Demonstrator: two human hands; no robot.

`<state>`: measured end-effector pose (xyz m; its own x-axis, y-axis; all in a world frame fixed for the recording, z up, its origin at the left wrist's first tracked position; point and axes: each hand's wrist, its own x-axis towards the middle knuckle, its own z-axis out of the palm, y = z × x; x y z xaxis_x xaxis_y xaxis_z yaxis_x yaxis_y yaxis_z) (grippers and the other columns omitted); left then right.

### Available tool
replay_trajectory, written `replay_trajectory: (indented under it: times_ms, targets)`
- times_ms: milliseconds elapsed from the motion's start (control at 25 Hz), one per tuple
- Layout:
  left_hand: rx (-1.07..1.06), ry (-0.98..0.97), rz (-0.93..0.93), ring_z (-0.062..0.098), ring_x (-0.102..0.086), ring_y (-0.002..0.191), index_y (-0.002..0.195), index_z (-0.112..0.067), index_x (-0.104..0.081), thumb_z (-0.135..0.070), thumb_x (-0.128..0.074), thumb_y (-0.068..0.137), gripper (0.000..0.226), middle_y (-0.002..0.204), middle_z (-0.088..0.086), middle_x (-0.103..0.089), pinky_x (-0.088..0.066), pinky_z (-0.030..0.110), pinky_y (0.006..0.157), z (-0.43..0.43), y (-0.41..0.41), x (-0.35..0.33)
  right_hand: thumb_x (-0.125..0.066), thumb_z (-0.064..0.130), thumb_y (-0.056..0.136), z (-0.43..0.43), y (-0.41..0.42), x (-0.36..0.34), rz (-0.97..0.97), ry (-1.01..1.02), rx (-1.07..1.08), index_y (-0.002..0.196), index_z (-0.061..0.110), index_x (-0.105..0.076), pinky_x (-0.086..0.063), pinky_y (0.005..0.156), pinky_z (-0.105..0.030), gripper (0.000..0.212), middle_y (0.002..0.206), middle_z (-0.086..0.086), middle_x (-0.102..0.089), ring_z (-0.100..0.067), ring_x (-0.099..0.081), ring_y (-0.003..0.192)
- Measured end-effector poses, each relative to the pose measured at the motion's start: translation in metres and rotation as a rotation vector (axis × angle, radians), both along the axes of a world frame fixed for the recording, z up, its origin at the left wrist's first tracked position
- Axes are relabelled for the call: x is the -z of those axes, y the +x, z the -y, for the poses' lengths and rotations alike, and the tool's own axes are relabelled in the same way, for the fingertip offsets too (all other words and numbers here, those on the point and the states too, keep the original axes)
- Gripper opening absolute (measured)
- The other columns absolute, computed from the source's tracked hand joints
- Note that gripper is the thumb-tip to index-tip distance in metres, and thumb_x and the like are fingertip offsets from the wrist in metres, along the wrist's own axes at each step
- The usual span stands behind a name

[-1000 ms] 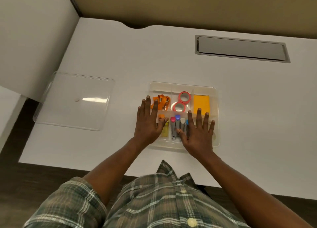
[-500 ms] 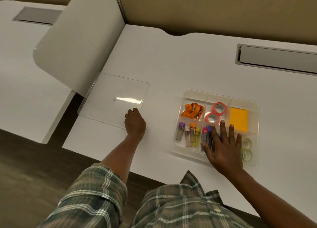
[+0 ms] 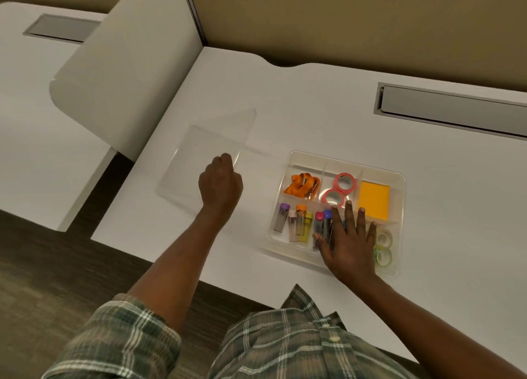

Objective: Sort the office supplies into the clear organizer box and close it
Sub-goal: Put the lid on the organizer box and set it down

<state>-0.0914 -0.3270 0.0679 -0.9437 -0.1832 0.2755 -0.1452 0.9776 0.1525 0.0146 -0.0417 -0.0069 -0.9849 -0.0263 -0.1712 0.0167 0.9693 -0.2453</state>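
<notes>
Gripping the clear lid (image 3: 196,162) with the left hand (image 3: 221,183), fingers curling over its near right corner. Appearing as a thin, glossy, round-cornered sheet of see-through plastic, blurring along its far edge, so not telling whether lying flat or tilting. Sitting at 9 o'clock from the clear organizer box (image 3: 402,207), near it but not touching.

Resting the right hand (image 3: 349,241) flat on the box at its 6 o'clock side, fingers straight and spreading, grasping nothing, palm covering the near rim and fingertips reaching toward 12 o'clock.

Standing uncovered on the smooth white counter (image 3: 313,107), a shallow rectangular tray of frosted transparent plastic with rounded corners and thin inner walls.

- Lying bunched at 10 o'clock inside it, a folded orange fabric lanyard (image 3: 303,184)
- Lying flat side by side at 12 o'clock, two pink tape rolls (image 3: 339,189), ring-shaped with shiny cores
- Filling the 2 o'clock compartment, a square orange-yellow sticky pad (image 3: 373,203), matte
- Lying at 4 o'clock, two pale green tape rolls (image 3: 383,247), translucent
- Lying in a row from 8 to 6 o'clock, slim clear tubes (image 3: 296,221) with purple, orange, yellow, pink and blue caps, the right-most ones partly hiding under the right hand

Running along the counter at 1 o'clock from the box, a long grey recessed hatch (image 3: 450,107). Hanging at the bottom of the view, a green plaid woven shirt (image 3: 285,341)
</notes>
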Motion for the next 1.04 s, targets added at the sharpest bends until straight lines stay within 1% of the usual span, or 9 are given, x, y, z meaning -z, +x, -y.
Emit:
replay_trajectory:
  times_ms: [200, 320, 400, 480, 560, 640, 760, 920, 1040]
  targets:
    - [0.079, 0.187, -0.34, 0.021, -0.044, 0.061, 0.083, -0.005, -0.049, -0.006, -0.056, 0.084, 0.007, 0.079, 0.009, -0.051, -0.034, 0.029, 0.052, -0.039, 0.006, -0.064, -0.036, 0.069, 0.09, 0.006, -0.031, -0.043, -0.047, -0.365, 0.091, 0.156, 0.023, -0.022, -0.012, 0.122, -0.055, 0.082, 0.166, -0.005, -0.013, -0.029, -0.006, 0.153]
    - [0.132, 0.392, -0.506, 0.017, -0.043, 0.062, 0.086, -0.001, -0.048, -0.017, -0.056, 0.095, 0.02, 0.077, 0.009, -0.048, -0.032, 0.018, 0.055, -0.064, 0.017, -0.098, -0.049, 0.061, 0.093, -0.004, -0.06, -0.076, -0.07, -0.616, 0.106, 0.157, 0.022, -0.021, -0.02, 0.122, -0.045, 0.08, 0.166, -0.004, -0.015, -0.021, -0.012, 0.153]
    - [0.165, 0.561, -0.569, 0.018, -0.051, 0.061, 0.089, 0.0, -0.046, -0.021, -0.057, 0.098, 0.025, 0.076, 0.01, -0.051, -0.039, 0.012, 0.056, -0.081, 0.024, -0.12, -0.05, 0.061, 0.093, -0.016, -0.079, -0.099, -0.061, -0.739, 0.151, 0.157, 0.024, -0.018, -0.022, 0.121, -0.038, 0.08, 0.165, -0.002, -0.017, -0.019, -0.018, 0.151]
    - [0.195, 0.794, -0.584, 0.021, -0.064, 0.067, 0.094, -0.002, -0.043, -0.024, -0.056, 0.098, 0.026, 0.08, 0.014, -0.058, -0.054, 0.024, 0.059, -0.098, 0.03, -0.136, -0.05, 0.062, 0.093, -0.033, -0.097, -0.116, -0.059, -0.851, 0.275, 0.156, 0.026, -0.02, -0.03, 0.116, -0.038, 0.079, 0.163, -0.002, -0.024, -0.022, -0.032, 0.146]
    - [0.204, 1.033, -0.535, 0.025, -0.069, 0.072, 0.097, -0.006, -0.04, -0.023, -0.054, 0.099, 0.022, 0.086, 0.018, -0.064, -0.059, 0.036, 0.058, -0.111, 0.036, -0.142, -0.049, 0.064, 0.092, -0.053, -0.109, -0.126, -0.016, -0.983, 0.426, 0.155, 0.027, -0.023, -0.037, 0.112, -0.041, 0.077, 0.158, -0.005, -0.035, -0.026, -0.044, 0.138]
    - [0.195, 1.229, -0.474, 0.03, -0.07, 0.072, 0.097, -0.009, -0.04, -0.019, -0.052, 0.101, 0.016, 0.088, 0.02, -0.067, -0.058, 0.038, 0.056, -0.121, 0.042, -0.138, -0.048, 0.063, 0.093, -0.076, -0.115, -0.129, 0.043, -1.171, 0.547, 0.152, 0.024, -0.03, -0.048, 0.103, -0.045, 0.073, 0.149, -0.008, -0.047, -0.028, -0.056, 0.124]
    - [0.149, 1.426, -0.388, 0.035, -0.069, 0.07, 0.097, -0.01, -0.041, -0.017, -0.049, 0.102, 0.011, 0.088, 0.021, -0.068, -0.057, 0.036, 0.057, -0.135, 0.054, -0.116, -0.05, 0.048, 0.099, -0.107, -0.111, -0.131, 0.068, -1.316, 0.59, 0.132, 0.016, -0.053, -0.056, 0.079, -0.036, 0.046, 0.114, -0.006, -0.068, -0.022, -0.069, 0.094]
    - [-0.068, 1.355, -0.094, 0.032, -0.07, 0.08, 0.109, -0.017, -0.047, -0.038, -0.058, 0.096, 0.027, 0.096, 0.013, -0.067, -0.059, 0.045, 0.07, -0.143, 0.074, -0.058, -0.048, 0.024, 0.102, -0.134, -0.09, -0.123, 0.0, -1.264, 0.622, 0.112, 0.014, -0.065, -0.044, 0.054, -0.026, 0.023, 0.08, -0.004, -0.064, -0.016, -0.059, 0.063]
    - [-0.26, 1.192, 0.045, 0.018, -0.067, 0.088, 0.131, -0.025, -0.041, -0.049, -0.059, 0.092, 0.049, 0.113, 0.005, -0.061, -0.052, 0.028, 0.07, -0.136, 0.072, -0.033, -0.051, 0.033, 0.102, -0.147, -0.071, -0.112, -0.029, -1.103, 0.553, 0.107, 0.02, -0.068, -0.042, 0.054, -0.028, 0.022, 0.075, -0.003, -0.065, -0.014, -0.057, 0.059]
